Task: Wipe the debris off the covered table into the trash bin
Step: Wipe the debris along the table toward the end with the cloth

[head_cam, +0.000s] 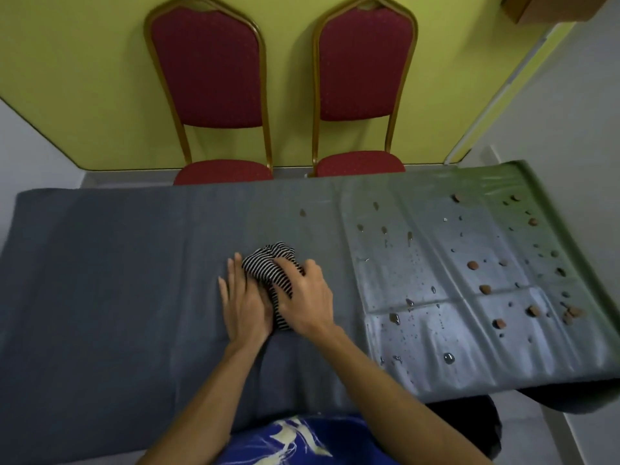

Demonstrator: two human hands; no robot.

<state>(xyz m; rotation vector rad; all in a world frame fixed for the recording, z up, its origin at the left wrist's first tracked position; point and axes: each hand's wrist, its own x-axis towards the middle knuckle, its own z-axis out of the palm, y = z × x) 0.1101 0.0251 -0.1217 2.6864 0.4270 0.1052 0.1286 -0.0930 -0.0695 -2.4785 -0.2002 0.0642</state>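
A bunched black-and-white striped cloth lies at the middle of the table, which is covered with a grey plastic sheet. My left hand lies flat against the cloth's left side, fingers straight. My right hand rests on top of the cloth with its fingers curled into the fabric. Several small brown bits of debris and water drops are scattered over the sheet's right part. No trash bin shows in the head view.
Two red padded chairs with gold frames stand against the yellow wall behind the table. A dark shape sits under the table's near right corner. The sheet's right end hangs over the table edge.
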